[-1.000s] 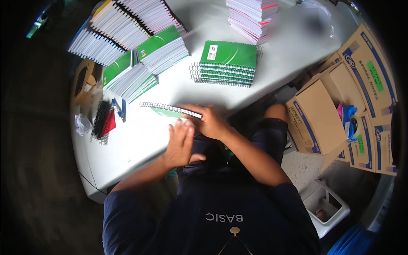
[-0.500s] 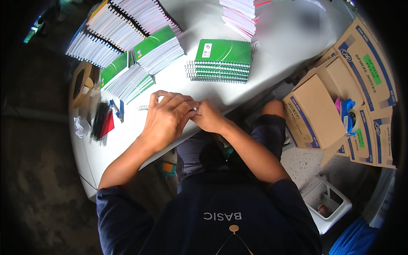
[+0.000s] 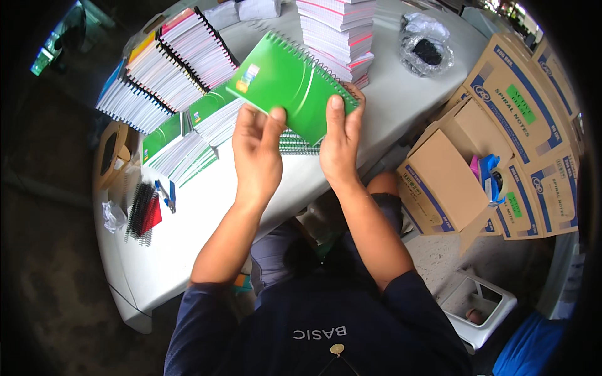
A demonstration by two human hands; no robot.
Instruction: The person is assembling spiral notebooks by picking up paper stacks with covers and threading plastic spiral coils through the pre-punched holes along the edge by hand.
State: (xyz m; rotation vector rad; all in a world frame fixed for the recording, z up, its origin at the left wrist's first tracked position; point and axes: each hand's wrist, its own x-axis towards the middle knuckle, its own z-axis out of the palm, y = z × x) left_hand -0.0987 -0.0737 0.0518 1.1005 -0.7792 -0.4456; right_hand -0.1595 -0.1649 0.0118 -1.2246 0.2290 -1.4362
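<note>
A green-covered spiral notebook (image 3: pixel 276 78) is raised above the table, tilted, with its wire coil along the upper right edge. The coil runs out past the notebook's top corner. My left hand (image 3: pixel 258 150) pinches the lower left edge between thumb and fingers. At the right corner, by the coil's lower end, my right hand (image 3: pixel 340 141) grips it with the thumb on the cover. Beneath it lies a stack of green spiral notebooks (image 3: pixel 300 145), mostly covered by the raised one and my hands.
Rows of coil-bound notebooks (image 3: pixel 166 69) and green-covered books (image 3: pixel 179 153) stand at left. Black coils (image 3: pixel 141 210) and a blue-handled tool (image 3: pixel 168 197) lie nearer. A tall paper stack (image 3: pixel 335 37) and a plastic-wrapped black item (image 3: pixel 426 53) are behind. Cardboard boxes (image 3: pixel 451 182) stand right.
Both hands were together low near the table edge, around a wire coil. Now they are apart and farther forward, holding the green notebook up with its cover showing. The view has shifted slightly.
</note>
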